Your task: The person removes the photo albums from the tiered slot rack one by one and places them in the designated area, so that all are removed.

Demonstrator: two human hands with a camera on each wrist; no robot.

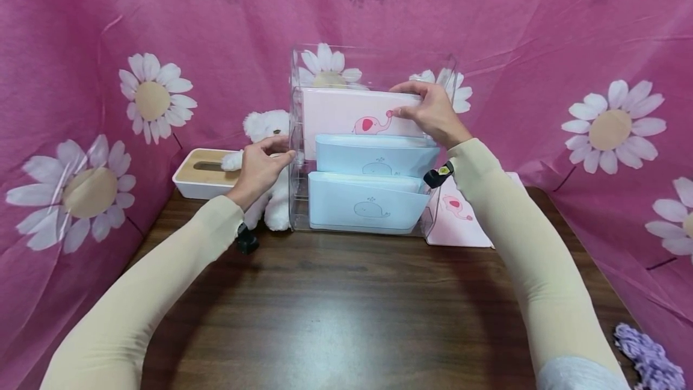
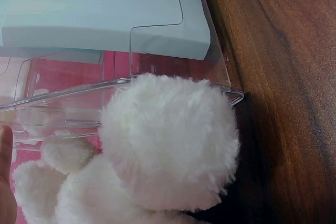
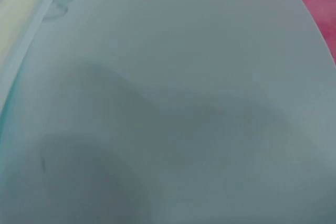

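A tiered clear plastic rack [image 1: 373, 53] stands on the table. My right hand [image 1: 431, 112] pinches the top right of a pink folder [image 1: 335, 110] with an elephant print, in the rear tier. Two light blue folders with whale prints, a middle one [image 1: 346, 152] and a front one [image 1: 330, 203], stand before it. My left hand [image 1: 260, 167] grips the rack's left side edge between thumb and fingers. In the left wrist view, one finger [image 2: 5, 182] shows beside the clear wall. A blue-grey folder surface [image 3: 184, 51] fills most of the right wrist view, where the right hand is hidden.
A white plush bear [image 1: 276, 197] sits against the rack's left side. Behind it is a white box [image 1: 203, 188] with a slotted wooden lid. Another pink elephant-print item [image 1: 457, 224] leans right of the rack. Something purple and knitted [image 1: 646, 354] lies near right. Pink floral cloth surrounds the table [image 1: 319, 294].
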